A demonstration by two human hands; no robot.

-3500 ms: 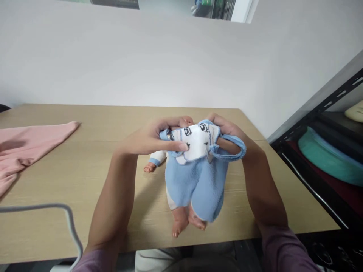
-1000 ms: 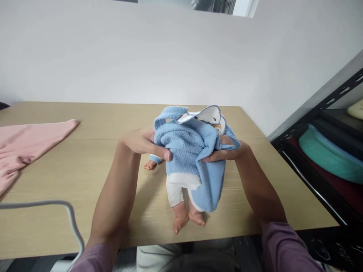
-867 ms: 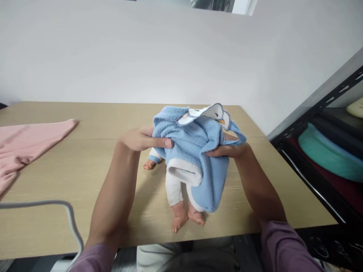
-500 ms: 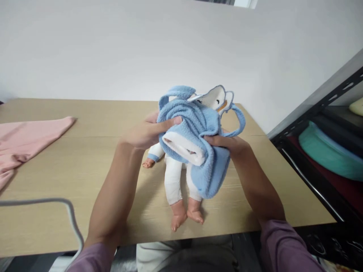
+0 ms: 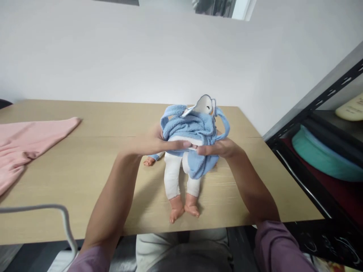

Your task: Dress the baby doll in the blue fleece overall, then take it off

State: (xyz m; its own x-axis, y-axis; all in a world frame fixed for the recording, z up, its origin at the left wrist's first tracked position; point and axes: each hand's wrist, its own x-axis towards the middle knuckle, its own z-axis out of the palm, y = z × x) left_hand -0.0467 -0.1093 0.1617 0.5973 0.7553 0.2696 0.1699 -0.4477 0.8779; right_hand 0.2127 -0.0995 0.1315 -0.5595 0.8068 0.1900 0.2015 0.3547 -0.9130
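- Our left hand [image 5: 163, 143] and right hand [image 5: 219, 146] pinch the blue garment [image 5: 191, 125] over the doll [image 5: 171, 175] on the table [image 5: 93, 166]
- It's likely soft, light (hardly fragile), best held by its white-edged opening [image 5: 180, 139]

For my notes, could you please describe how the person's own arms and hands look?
The left sleeve and right sleeve are purple and leave most of the forearms bare. The left hand and right hand wear no gloves; no watch or bracelet shows.
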